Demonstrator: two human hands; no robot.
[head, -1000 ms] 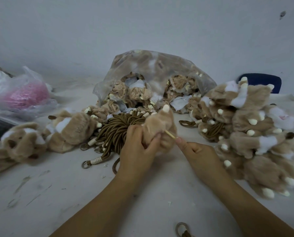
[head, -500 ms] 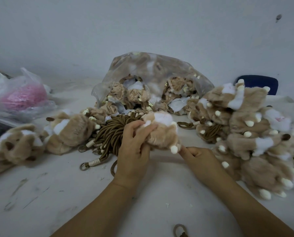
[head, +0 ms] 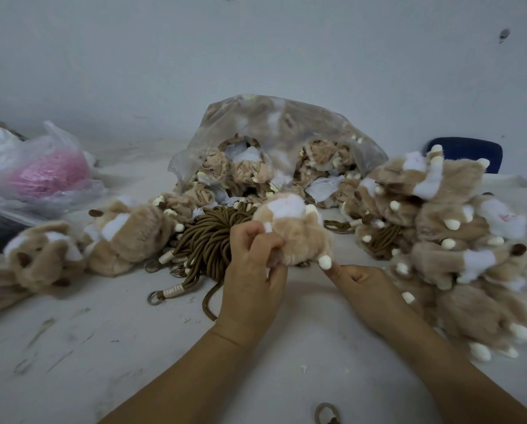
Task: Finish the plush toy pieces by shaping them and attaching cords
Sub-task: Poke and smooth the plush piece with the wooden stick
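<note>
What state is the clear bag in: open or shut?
Open. The bag gapes toward the camera, and plush pieces spill from it onto the table.

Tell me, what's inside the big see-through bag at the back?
Lots of scrunched tan plush pieces with white patches fill the clear bag, spilling out its open front. How many lie deeper inside is hidden by the cloudy plastic and the front ones.

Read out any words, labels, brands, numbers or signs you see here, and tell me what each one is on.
No text here can be read.
pink mark on a white patch in the right plush pile: too blurred to read, and it may not be lettering.
held plush piece, clear bag, cords: no print shows on them.
</note>
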